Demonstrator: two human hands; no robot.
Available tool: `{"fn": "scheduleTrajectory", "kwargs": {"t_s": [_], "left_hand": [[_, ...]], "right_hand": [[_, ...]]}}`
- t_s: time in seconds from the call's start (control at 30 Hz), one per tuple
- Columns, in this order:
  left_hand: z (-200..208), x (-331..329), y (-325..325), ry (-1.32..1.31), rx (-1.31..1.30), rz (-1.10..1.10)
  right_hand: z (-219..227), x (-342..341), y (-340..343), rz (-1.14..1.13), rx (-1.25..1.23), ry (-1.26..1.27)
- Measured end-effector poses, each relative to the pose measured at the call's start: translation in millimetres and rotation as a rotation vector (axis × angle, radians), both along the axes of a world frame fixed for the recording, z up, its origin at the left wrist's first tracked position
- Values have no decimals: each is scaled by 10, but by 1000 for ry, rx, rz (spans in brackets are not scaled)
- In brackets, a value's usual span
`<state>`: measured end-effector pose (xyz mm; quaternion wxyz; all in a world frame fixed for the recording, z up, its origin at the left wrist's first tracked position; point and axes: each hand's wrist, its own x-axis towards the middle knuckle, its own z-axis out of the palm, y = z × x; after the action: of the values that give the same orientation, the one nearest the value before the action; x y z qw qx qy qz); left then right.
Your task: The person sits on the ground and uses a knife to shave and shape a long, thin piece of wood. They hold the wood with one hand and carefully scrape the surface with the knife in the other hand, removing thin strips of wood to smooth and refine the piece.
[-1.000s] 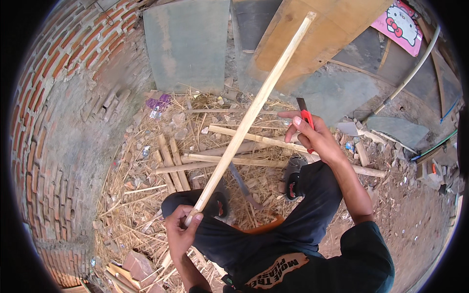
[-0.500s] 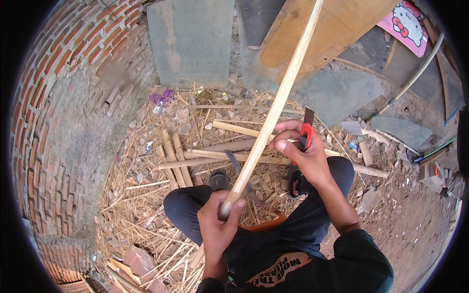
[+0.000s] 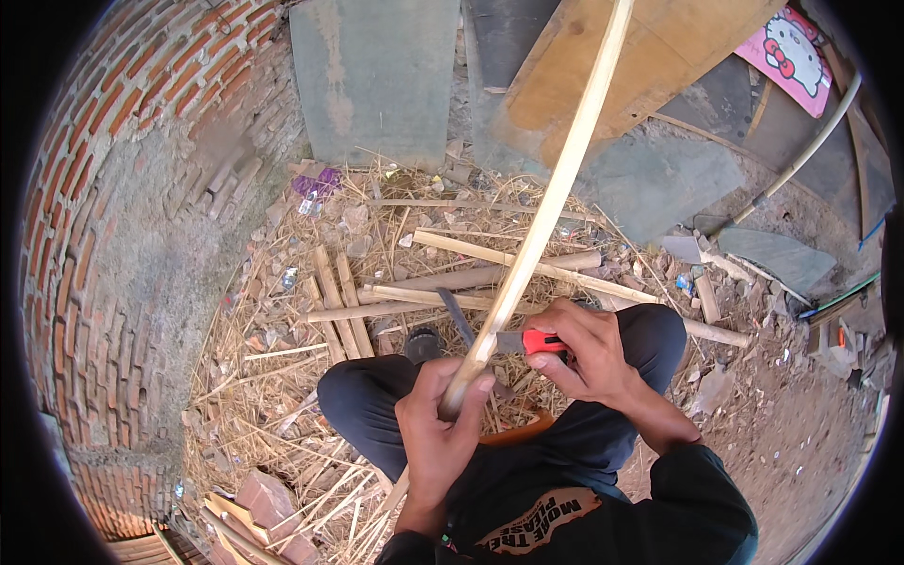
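Note:
A long pale bamboo strip (image 3: 556, 198) slants from my lap up past the top edge of the view. My left hand (image 3: 439, 424) is wrapped round its lower part, just above my thigh. In my right hand (image 3: 589, 353) is a red utility knife (image 3: 544, 342), its dark blade pointing left. The blade's tip is at the strip's edge, a little above my left hand; whether it cuts in is too small to tell. Below the knife, between my knees, a dark long blade (image 3: 456, 316) lies on the litter, partly hidden by the strip.
Bamboo poles and split pieces (image 3: 452, 282) lie on straw and shavings before my feet. Short slats (image 3: 339, 301) rest at the left. A brick wall (image 3: 104, 358) rises on the left; grey panels (image 3: 372, 85) and a brown board (image 3: 640, 66) lean at the back.
My right hand has come down and turned the utility knife from upright to pointing left, bringing its blade to the strip. My left hand and the strip have shifted slightly right.

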<state>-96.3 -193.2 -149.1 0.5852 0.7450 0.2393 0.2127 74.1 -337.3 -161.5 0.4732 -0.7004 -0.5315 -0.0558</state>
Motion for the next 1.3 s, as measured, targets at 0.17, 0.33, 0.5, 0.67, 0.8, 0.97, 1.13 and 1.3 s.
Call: {"fn": "scheduleTrajectory", "kwargs": {"t_s": [0.17,0.33,0.5,0.67,0.8,0.97,1.13,1.3], "left_hand": [[39,58,-45,-53,-40,-8],[-68,77,-52,-120,125,28],[-3,88,-108,-83,6,56],[19,101,-125,-109,-20,52],[37,98,-124,-88,-21,39],[34,85,-144,-98,-9,46],[14,71,-145,-78,13,51],[5,18,-145,-59,70,52]], "right_hand": [[-119,-109,-17,-50,5,-180],[-115,-146,4,-78,23,-192],[-35,-159,16,-109,-9,-145],[0,-157,17,-125,5,-140],[22,-134,-7,-137,1,-135],[47,-114,-16,-138,5,-136],[66,-108,-24,-147,0,-138],[83,-13,-42,-209,13,-133]]}}
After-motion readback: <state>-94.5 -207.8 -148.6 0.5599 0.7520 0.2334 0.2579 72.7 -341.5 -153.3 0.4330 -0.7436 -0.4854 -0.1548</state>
